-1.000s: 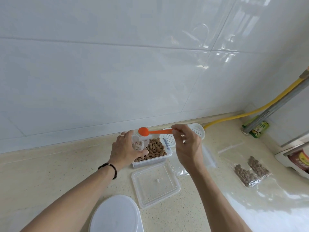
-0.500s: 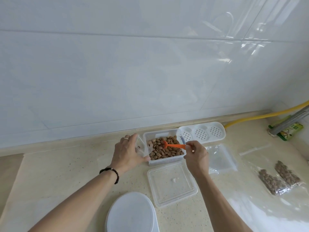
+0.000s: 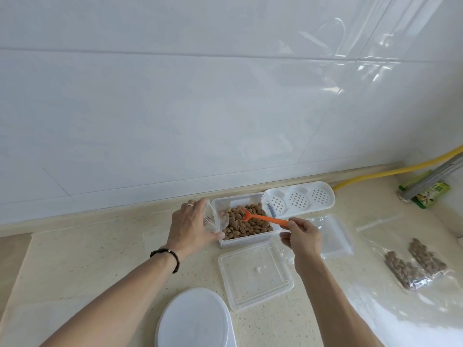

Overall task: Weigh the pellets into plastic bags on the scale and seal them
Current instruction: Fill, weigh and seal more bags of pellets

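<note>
Only part of the white round lid [image 3: 194, 319] shows at the near edge of the surface [image 3: 75, 259]. One second ago the spoon [image 3: 263, 218] was up by the small bag [image 3: 215, 219]; now its bowl sits down in the pellets [image 3: 248, 224] inside the clear box [image 3: 246, 240]. The left hand [image 3: 190, 227] grips the small bag beside the box. The right hand [image 3: 302, 236] pinches the spoon's handle. Two filled bags [image 3: 416, 262] lie near the right edge.
</note>
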